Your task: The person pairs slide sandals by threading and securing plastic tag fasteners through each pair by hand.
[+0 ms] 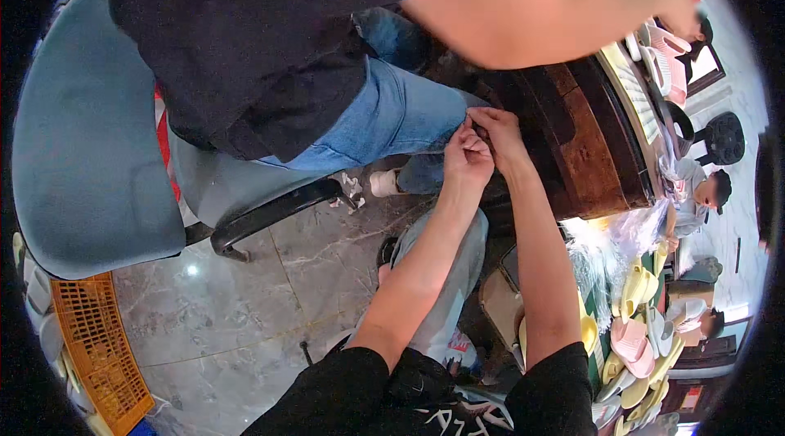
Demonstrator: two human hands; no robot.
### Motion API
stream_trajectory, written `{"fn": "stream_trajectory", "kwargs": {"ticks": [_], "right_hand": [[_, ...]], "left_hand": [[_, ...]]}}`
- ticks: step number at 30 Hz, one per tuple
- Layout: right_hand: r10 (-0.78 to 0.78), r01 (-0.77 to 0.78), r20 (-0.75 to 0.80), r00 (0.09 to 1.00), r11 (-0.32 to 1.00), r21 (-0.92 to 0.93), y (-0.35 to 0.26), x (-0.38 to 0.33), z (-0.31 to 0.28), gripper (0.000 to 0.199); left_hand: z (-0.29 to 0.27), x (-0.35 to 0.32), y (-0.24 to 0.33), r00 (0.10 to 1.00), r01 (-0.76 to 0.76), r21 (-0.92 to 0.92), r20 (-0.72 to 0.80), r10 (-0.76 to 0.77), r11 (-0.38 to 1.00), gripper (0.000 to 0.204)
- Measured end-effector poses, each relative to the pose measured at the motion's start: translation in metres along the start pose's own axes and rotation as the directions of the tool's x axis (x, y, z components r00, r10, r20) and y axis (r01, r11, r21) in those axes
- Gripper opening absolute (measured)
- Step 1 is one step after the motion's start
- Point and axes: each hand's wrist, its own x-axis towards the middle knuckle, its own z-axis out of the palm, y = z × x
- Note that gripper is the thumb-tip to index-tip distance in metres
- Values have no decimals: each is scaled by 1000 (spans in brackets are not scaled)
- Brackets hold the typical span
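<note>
Two hands meet in the middle of the view. The left hand (pixel 468 159) and the right hand (pixel 496 135) touch each other right by the knee of a person in blue jeans (pixel 392 113) who sits on a grey-blue chair (pixel 82 150). The fingers of both hands are curled in tight and pinch something very small between them. It is too tiny and too hidden to tell what it is. It sits at the fingertips, just at the edge of the jeans and next to the dark wooden table (pixel 580 141).

To do this step well, I think the hands should stay close together and move slowly. The pinch should be firm but soft, so the small thing does not slip out and drop to the grey floor (pixel 237 305). It helps to keep the wrists still and let only the fingertips work. The other person's arm (pixel 556 6) reaches across above, so it is wise to keep low and out of its way.

On the right lie many yellow and pink slippers (pixel 634 338) and some clear plastic bags (pixel 621 235). An orange crate (pixel 102 346) stands at the lower left, well apart from the hands.
</note>
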Motion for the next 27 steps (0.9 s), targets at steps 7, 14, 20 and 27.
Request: {"fn": "stream_trajectory", "kwargs": {"ticks": [7, 14, 20, 27], "right_hand": [[-67, 65, -46, 997, 997, -40, 7, 6, -3, 14], [-91, 86, -53, 994, 992, -91, 11, 4, 2, 13], [-83, 69, -60, 995, 977, -200, 4, -3, 2, 16], [-203, 174, -123, 971, 962, -212, 25, 14, 10, 20]], "left_hand": [[5, 1, -4, 999, -29, 7, -35, 29, 1000, 19], [6, -2, 8, 998, -3, -26, -59, 1, 1000, 20], [2, -2, 11, 999, 10, 56, -46, -7, 998, 18], [-3, 6, 18, 983, -46, 473, -136, 125, 880, 20]]}}
